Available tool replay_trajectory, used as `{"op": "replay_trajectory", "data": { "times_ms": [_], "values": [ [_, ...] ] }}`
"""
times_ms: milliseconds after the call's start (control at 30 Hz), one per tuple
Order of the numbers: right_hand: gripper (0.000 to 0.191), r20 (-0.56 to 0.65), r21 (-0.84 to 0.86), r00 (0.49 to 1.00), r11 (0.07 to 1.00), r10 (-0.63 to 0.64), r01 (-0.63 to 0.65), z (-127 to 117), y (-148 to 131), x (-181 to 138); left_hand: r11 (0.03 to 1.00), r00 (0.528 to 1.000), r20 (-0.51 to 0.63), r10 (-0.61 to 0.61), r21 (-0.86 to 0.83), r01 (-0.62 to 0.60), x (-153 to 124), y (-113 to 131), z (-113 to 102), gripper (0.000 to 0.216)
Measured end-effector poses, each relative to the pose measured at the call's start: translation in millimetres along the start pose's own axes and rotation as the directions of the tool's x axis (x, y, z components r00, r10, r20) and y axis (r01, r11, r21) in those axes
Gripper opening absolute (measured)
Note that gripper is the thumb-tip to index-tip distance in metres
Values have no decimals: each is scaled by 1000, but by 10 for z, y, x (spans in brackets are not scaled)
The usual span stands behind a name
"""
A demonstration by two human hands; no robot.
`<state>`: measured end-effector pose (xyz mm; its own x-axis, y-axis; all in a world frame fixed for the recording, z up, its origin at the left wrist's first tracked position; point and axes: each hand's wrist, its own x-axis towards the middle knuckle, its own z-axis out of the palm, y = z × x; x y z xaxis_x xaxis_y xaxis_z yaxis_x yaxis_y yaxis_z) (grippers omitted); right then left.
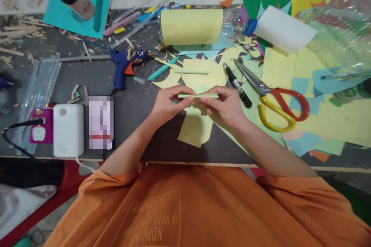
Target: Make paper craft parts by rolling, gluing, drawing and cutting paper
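Between my two hands, level above the table's front part, is a thin pale green rolled paper strip (213, 95). My left hand (174, 101) pinches its left half between thumb and fingers. On the other half, my right hand (224, 104) has a like pinch, its fingertips close to the left ones. Beneath the hands lies a yellow paper piece (197, 133). A second thin green paper roll (191, 72) rests just beyond them on yellow paper. To the right of my right hand are a black pen (237, 85) and scissors (262, 88) with red and yellow handles.
A blue glue gun (118, 67) lies left of my hands, near a phone (100, 123) and a white power bank (68, 131). Behind stands a plastic bottle wrapped in yellow paper (191, 27). Paper scraps and wood bits litter the dark table (162, 142).
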<state>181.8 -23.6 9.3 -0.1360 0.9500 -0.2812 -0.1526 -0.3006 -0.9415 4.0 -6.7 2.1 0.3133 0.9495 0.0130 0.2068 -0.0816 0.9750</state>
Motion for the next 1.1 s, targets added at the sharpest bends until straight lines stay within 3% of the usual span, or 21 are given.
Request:
{"op": "replay_trajectory", "data": {
  "times_ms": [167,467,633,833,1100],
  "values": [
    [33,7,-13,1000,1000,-9,9,-13,24,2,993,999,23,39,111,-41,1,7,5,15],
    [35,45,-12,999,1000,-22,23,-63,-8,19,997,999,-21,44,62,-42,-14,-16,18,15],
    [27,25,-80,998,995,-65,67,-67,12,27,994,999,-13,30,110,-28,-10,-3,11,11],
    [15,1,-182,994,977,-111,110,-34,27,8,981,993,54,108,157,-115,-3,-21,6,7],
    [20,14,-246,983,953,-181,179,-60,54,22,957,983,44,179,225,-184,-12,-33,16,8]
  ]
}}
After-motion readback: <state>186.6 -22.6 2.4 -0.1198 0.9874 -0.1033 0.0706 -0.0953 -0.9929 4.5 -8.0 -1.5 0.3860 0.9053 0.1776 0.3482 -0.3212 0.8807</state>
